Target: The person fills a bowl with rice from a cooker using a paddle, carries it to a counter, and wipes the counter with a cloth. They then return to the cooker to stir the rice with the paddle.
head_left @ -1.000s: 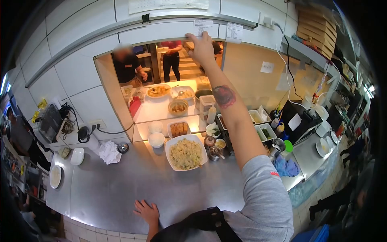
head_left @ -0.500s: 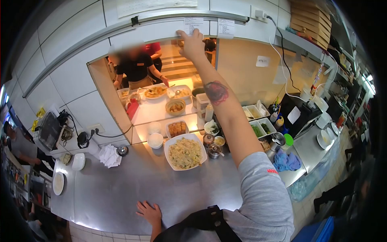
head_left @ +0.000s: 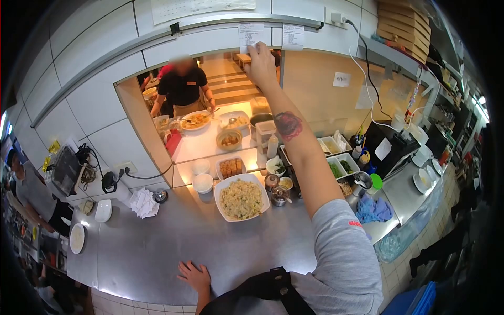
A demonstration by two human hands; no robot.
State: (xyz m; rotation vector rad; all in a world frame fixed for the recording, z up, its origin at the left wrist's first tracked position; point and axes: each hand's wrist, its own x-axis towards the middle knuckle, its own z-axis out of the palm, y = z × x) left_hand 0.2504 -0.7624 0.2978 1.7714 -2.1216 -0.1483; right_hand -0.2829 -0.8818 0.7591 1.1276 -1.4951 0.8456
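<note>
Two paper slips (head_left: pixel 251 34) hang from the metal rail (head_left: pixel 220 20), side by side and a little apart. The right hand (head_left: pixel 260 65) is up high, at the bottom edge of the left one. Its fingers are bent and touch that paper, but I can't tell if they pinch it. The left hand (head_left: pixel 194 276) lies flat on the shiny metal table (head_left: pixel 142 252), with its fingers spread and nothing in them. On and around the table's back edge I count two white bowls (head_left: pixel 202 184), one behind the other, one big square dish of yellowish food (head_left: pixel 241 198), one dish of brown rolls (head_left: pixel 231 167) and two little jars (head_left: pixel 280 197). Over to the left are one small white dish (head_left: pixel 104 210), one oval plate (head_left: pixel 77 239), one heap of crumpled paper (head_left: pixel 143 202) and one round metal bell (head_left: pixel 160 196). Past the wall hole there is one person in a black shirt (head_left: pixel 180 86), standing behind a big dish of orange food (head_left: pixel 195 121) and a brown bowl (head_left: pixel 229 139). A blue cloth (head_left: pixel 374 209) and one green cup (head_left: pixel 376 181) sit on the right side. The raised arm (head_left: pixel 310 163) gets in the way, hiding part of the food trays (head_left: pixel 344 167) and part of the wall hole.
</note>
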